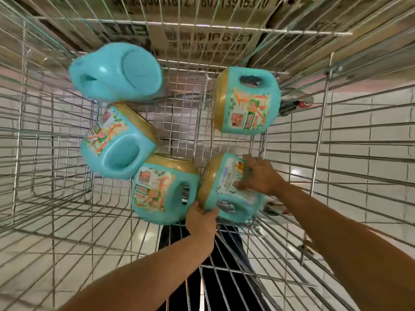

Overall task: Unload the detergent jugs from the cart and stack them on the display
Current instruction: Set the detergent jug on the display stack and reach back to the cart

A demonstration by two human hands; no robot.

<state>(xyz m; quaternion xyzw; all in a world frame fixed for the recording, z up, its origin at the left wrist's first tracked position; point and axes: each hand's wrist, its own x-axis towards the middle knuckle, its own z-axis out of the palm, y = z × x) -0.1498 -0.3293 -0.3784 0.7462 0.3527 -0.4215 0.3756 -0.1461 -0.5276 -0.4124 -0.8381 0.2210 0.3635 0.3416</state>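
Note:
Several turquoise detergent jugs with gold bands and colourful labels lie on their sides in the wire cart (292,153). The nearest jug (226,189) lies at the cart's near right corner. My left hand (201,222) grips its lower near edge, thumb on top. My right hand (258,173) presses flat on its label with fingers spread. Beside it lies another jug (161,189). Farther in are a jug (116,140) at the left, a bottom-up jug (116,72) at the far left and a jug (247,102) at the far right.
Cardboard cartons (202,39) with printed text stand beyond the cart's far wall. Tall wire sides enclose the basket on all four sides. Pale tiled floor (370,120) shows through the mesh. My dark trousers (224,277) are seen below the near wall.

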